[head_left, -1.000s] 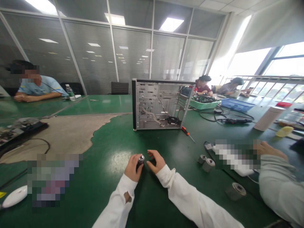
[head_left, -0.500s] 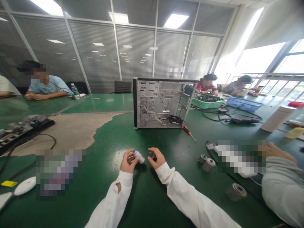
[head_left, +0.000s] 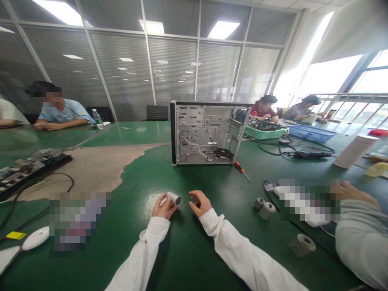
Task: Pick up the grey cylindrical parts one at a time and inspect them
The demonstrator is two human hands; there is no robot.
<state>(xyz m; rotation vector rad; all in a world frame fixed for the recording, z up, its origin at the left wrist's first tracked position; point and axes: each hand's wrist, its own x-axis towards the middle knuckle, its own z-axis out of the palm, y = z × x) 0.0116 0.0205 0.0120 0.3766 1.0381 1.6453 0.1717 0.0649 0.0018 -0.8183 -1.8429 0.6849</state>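
Two white sleeves (head_left: 245, 242) of ours are reaching up from the bottom edge of the frame, over a green table (head_left: 145, 173). At lower right, a wide metal cylinder (head_left: 298, 245) is sitting alone, and a co-worker's grey sleeve (head_left: 357, 238) is extending in from the right edge. At lower left, we are seeing a white oval object (head_left: 36, 237) and a pixelated patch that is hiding its contents.

Just below centre, our left hand (head_left: 162, 207) is grasping a small silvery cylinder (head_left: 174, 198) between thumb and fingers; we are holding it tilted, one round end facing the lower right. Our right hand (head_left: 201, 203) is hanging released just to the right, fingers loosely bent, apart from it. Farther right, two short metal pieces (head_left: 267, 211) are sitting near a partly pixelated white power strip (head_left: 317, 219).

At mid-frame, an open computer case (head_left: 206, 133) is standing on the table, an orange-handled screwdriver (head_left: 239, 167) lying by its lower right corner. At upper right, a green basket (head_left: 265, 134) is holding dark parts beside a blue basket (head_left: 313, 134). Farther off, a person in light blue (head_left: 65, 113) is leaning on the table at upper left, and a glass wall (head_left: 172, 68) is filling the top.
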